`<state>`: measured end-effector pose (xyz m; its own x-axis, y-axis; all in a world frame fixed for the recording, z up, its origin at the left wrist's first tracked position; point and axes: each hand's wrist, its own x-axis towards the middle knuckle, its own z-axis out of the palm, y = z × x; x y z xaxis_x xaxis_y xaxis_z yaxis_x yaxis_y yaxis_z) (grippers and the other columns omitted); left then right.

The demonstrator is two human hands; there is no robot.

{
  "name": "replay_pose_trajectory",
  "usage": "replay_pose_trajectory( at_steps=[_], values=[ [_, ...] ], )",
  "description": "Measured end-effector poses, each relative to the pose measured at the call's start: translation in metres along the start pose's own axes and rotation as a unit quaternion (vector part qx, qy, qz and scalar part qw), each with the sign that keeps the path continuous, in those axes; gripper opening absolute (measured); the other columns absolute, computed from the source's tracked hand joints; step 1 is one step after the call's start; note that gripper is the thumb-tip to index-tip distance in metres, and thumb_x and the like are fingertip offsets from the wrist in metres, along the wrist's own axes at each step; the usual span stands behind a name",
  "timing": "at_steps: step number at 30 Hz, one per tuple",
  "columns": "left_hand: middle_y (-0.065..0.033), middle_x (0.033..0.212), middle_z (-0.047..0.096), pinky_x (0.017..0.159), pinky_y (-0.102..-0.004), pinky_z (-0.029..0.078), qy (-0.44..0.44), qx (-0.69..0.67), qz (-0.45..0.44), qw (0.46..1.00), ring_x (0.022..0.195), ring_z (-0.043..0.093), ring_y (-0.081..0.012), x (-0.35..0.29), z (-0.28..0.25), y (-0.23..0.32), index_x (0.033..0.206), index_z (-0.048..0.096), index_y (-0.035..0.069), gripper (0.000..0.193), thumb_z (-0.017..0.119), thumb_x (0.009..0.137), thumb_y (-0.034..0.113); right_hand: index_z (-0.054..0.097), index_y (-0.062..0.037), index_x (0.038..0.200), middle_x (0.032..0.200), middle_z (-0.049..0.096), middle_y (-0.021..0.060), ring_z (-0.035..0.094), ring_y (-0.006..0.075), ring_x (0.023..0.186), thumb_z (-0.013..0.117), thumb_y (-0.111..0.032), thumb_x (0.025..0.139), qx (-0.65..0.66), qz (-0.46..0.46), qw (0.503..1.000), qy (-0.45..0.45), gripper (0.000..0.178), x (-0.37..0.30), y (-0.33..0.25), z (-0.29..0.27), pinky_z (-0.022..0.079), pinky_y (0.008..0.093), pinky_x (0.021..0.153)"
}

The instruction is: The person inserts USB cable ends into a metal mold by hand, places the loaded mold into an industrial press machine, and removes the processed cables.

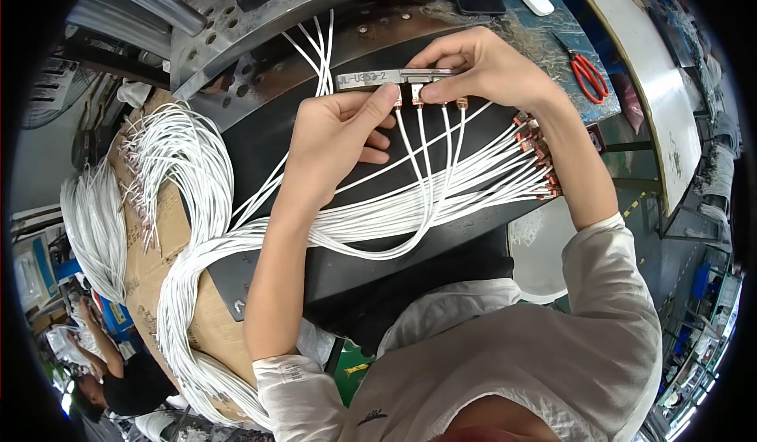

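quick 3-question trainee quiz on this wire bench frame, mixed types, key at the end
1. True or false: both hands hold the metal bar.
2. What colour are the scissors' handles?
3. The white wires at the bar end in: A) bare white tips B) copper terminals C) black plugs

Key: 1 true; 2 red; 3 B

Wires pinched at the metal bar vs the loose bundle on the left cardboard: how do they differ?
The wires at the metal bar are few, about four, each ending in a copper terminal; the loose bundle is dozens of strands with plain ends, as far as I can tell. The few stand apart, pinched by the left hand and right hand; the bundle drapes untouched over cardboard. Both are thin and white.
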<state>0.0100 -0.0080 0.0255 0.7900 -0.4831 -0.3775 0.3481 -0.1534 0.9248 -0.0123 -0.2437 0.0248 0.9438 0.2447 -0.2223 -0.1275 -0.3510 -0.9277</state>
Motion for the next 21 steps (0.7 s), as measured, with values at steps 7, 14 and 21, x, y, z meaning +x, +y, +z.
replay_pose_trajectory(
  at_steps=[7,14,21],
  values=[
    [-0.0057,0.074,0.069,0.054,-0.0189,0.047,0.094,0.193,0.115,0.970,0.056,0.055,-0.0061,-0.002,-0.007,0.002,0.096,0.074,-0.004,0.037,0.070,0.096,0.033,0.072,-0.0012,0.112,0.096,0.068,0.0085,0.065,0.0226,0.092,0.081,-0.011,0.080,-0.284,-0.243,0.926,0.053,0.036,0.027,0.020,-0.013,0.051,0.0347,0.080],
    [-0.0094,0.064,0.066,0.056,-0.0312,0.048,0.160,0.240,0.225,0.931,0.053,0.061,-0.0167,0.005,-0.013,-0.009,0.087,0.074,-0.002,0.036,0.068,0.095,0.033,0.071,-0.0008,0.111,0.103,0.066,0.0111,0.063,0.0284,0.098,0.081,-0.014,0.080,-0.316,-0.221,0.921,0.062,0.036,0.022,0.004,0.013,0.050,0.0357,0.086],
    [-0.0119,0.065,0.066,0.056,-0.0339,0.048,0.187,0.276,0.270,0.903,0.054,0.063,-0.0230,0.010,-0.015,-0.012,0.084,0.073,-0.002,0.033,0.068,0.095,0.029,0.071,0.0006,0.111,0.106,0.065,0.0129,0.062,0.0293,0.101,0.077,-0.015,0.084,-0.333,-0.214,0.915,0.079,0.031,0.006,0.012,-0.014,0.049,0.0362,0.089]
  ],
)
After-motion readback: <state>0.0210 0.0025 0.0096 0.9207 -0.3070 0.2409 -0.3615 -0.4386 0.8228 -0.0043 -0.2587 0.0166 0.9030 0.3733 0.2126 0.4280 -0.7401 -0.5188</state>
